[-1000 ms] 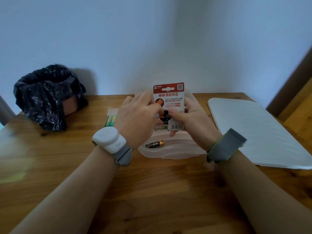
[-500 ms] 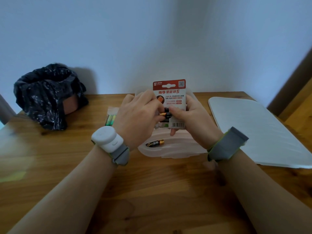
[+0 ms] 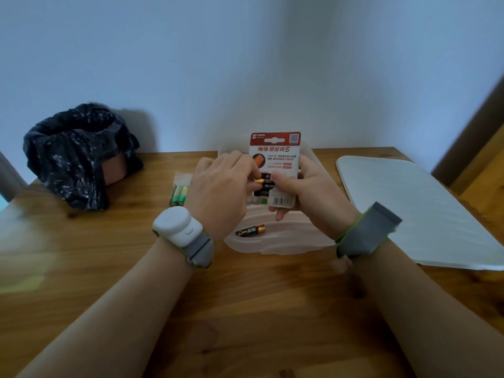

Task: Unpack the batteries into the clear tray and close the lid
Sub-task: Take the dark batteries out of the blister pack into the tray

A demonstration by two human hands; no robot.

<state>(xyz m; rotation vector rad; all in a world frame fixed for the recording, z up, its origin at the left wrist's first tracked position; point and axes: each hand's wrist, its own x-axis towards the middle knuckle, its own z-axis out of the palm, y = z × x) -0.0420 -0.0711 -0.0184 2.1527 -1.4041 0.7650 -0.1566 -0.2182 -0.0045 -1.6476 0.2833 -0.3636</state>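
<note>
Just above the clear tray (image 3: 286,242), a person's left hand (image 3: 223,186) pinches the gold-capped end of a battery (image 3: 262,181) seated in a red-and-white blister pack (image 3: 275,151), fingers bunched together at the tip. The right hand (image 3: 311,195) holds the pack upright, thumb pressed flat on its face and the other fingers curled behind the card. The pack hangs over the tray's far half, apparently clear of it. One black-and-gold battery (image 3: 250,231) lies on its side in the tray's near part. The cell looks small, hard and smooth: probably dense for its size, slippery and apt to roll, so a pinch across the mid-barrel should hold better than one at the cap. The card looks light and thinly stiff, liable to bend if squeezed, and is best held by its edges. What seems the tray's lid (image 3: 313,159) stands open behind the pack. A bag of green batteries (image 3: 180,193) lies on the wooden table (image 3: 245,309), left of the tray.
</note>
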